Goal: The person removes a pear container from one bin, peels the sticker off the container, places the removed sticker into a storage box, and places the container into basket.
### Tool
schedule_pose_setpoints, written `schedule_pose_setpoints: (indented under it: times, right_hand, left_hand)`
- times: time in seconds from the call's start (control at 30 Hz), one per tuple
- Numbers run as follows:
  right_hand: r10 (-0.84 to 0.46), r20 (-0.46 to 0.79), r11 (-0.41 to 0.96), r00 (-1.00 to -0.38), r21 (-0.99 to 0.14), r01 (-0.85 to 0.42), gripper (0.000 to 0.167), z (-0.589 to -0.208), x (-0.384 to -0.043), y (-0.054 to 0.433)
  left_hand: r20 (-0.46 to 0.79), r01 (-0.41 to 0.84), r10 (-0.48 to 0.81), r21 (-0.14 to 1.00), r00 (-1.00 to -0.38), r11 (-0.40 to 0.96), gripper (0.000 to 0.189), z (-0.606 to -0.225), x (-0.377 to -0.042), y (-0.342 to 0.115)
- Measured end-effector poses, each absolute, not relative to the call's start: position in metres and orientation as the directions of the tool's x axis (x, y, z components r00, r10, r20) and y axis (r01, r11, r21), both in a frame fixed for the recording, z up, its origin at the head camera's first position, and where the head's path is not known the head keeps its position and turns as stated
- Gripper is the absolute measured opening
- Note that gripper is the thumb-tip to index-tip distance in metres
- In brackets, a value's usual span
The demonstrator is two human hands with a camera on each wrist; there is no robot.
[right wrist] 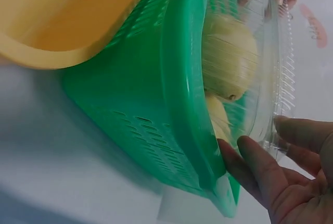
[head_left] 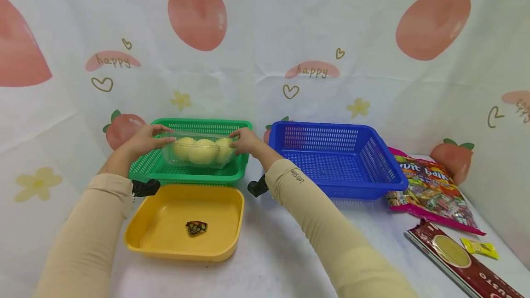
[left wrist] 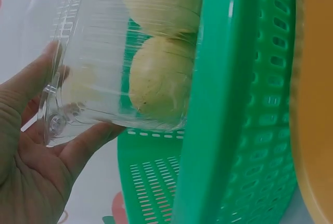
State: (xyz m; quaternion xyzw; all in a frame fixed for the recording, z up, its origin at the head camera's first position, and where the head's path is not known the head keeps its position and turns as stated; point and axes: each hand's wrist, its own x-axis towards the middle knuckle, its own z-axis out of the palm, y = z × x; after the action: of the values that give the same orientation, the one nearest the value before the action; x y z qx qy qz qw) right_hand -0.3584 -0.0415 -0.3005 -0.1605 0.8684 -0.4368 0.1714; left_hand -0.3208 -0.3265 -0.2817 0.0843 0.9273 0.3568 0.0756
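Observation:
A clear plastic box (head_left: pixel 194 135) holds several round, pale-yellow fruits (head_left: pixel 204 151). It is inside the green basket (head_left: pixel 186 179), tilted, with its top edge toward the back. My left hand (head_left: pixel 146 142) grips the box's left end, its thumb and fingers on either side of the corner in the left wrist view. At the opposite end my right hand (head_left: pixel 250 143) pinches the box between thumb and fingers. In the right wrist view, the fingertips (right wrist: pixel 248 148) of that hand lie right at the basket's rim. Fruit shows through the clear wall (left wrist: pixel 99 41).
In front of the green basket stands a yellow tray (head_left: pixel 159 217) with a small black-and-gold packet (head_left: pixel 196 228) in it. To the right is a blue basket (head_left: pixel 323 164). Farther right lie a bag of candy (head_left: pixel 434 192), a dark red packet (head_left: pixel 468 263) and a small yellow wrapper (head_left: pixel 480 248).

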Motion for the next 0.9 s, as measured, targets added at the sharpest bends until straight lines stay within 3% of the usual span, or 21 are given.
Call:
schedule_pose_setpoints:
  times: [0.5, 0.6, 0.73, 0.83, 0.9]
  right_hand:
    - [-0.439, -0.124, 0.656, -0.89, -0.721, -0.223, 0.04, -0.301, -0.348, -0.054]
    - [-0.455, -0.088, 0.688, -0.886, -0.667, -0.286, 0.038, -0.362, -0.416, -0.07]
    - [-0.489, -0.06, 0.698, -0.87, -0.625, -0.349, 0.036, -0.471, -0.543, -0.101]
    - [-0.489, -0.096, 0.71, -0.867, -0.622, -0.331, 0.036, -0.482, -0.553, -0.108]
    - [-0.481, -0.114, 0.718, -0.869, -0.62, -0.316, 0.038, -0.466, -0.534, -0.106]
  left_hand:
    - [-0.096, 0.041, 0.124, 0.604, -0.988, 0.796, 0.057, -0.291, -0.322, -0.323]
    - [-0.101, 0.039, 0.115, 0.564, -0.988, 0.825, 0.057, -0.291, -0.322, -0.322]
    - [-0.121, 0.029, 0.109, 0.53, -0.987, 0.848, 0.057, -0.295, -0.322, -0.324]
    - [-0.127, 0.029, 0.111, 0.519, -0.986, 0.854, 0.056, -0.297, -0.322, -0.324]
    - [-0.128, 0.031, 0.112, 0.514, -0.985, 0.857, 0.058, -0.297, -0.321, -0.323]
